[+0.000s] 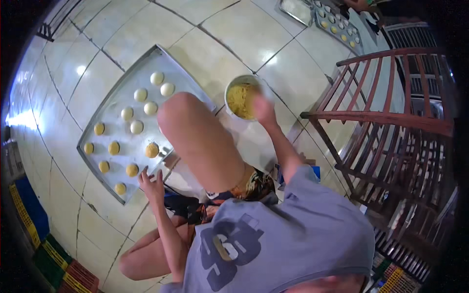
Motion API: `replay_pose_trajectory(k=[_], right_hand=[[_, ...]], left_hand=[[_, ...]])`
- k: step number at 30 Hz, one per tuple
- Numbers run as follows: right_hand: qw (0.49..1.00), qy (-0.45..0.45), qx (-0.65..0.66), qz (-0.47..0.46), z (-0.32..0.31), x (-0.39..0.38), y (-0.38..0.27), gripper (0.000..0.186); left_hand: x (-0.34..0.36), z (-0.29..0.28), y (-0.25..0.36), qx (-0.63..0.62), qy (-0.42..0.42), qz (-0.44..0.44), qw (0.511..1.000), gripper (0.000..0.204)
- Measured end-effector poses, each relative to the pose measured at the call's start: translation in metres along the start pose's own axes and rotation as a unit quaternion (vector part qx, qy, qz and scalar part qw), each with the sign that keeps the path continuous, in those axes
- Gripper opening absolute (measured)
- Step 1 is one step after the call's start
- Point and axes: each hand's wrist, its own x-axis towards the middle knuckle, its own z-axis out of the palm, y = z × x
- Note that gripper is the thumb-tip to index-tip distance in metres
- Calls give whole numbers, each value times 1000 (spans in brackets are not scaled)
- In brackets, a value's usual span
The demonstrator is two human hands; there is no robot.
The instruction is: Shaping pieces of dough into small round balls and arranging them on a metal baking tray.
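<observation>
"Tiles [166,24] spread to the dark rim on the left, but how far can we follow the wooden rack [371,117] on the right?"

"Only partway. Its slats overlap and sink into shadow, and we can barely sort out the shapes behind them."

"And the big metal tray [181,78]?"

"We find it on the tiles, ahead and to the left. The bent knee [178,110] covers part of its right side, so we can't tell whether anything lies behind there."

"We also catch a smaller tray [358,47] at the upper right, holding small rounds. Beyond it, what looks like another person's arm [359,4] is cut off by the upper edge."

"Nearer us, a pale pot [226,97] stands on the tiles, right of the knee."

"Can we read the hands?"

"The left hand [153,184], yes: fingers spread, at the big tray's near edge, just beside one of the balls. The right hand [262,110] is a blur at the pot's right side; we can't tell whether it pinches anything."

"Which balls do we see?"

"Six white balls [140,94] toward the far end, seven yellow balls [114,147] nearer us."

"Smallest of all, yellow crumbs [239,100] in the pot, partly hidden by that blurred hand; we can't judge their depth."
</observation>
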Motion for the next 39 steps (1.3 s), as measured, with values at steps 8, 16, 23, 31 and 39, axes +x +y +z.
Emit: replay_pose_trajectory(k=[8,16,23,31,39], right_hand=[[985,-33,81,149,32,1,-14,21],[988,-139,-63,10,61,7,-23,25],[989,-146,2,0,61,23,-23,20],[975,-214,-64,6,68,25,-35,18],[967,-242,-29,67,54,25,-39,16]], left_hand=[[-40,-26,5,-45,23,-36,998,46],[-56,-20,19,-85,-16,-102,991,41],[-59,-9,24,-89,-42,-108,989,41],[-59,-6,36,-84,-49,-122,988,42],[-51,2,42,-172,-36,-81,981,37]])
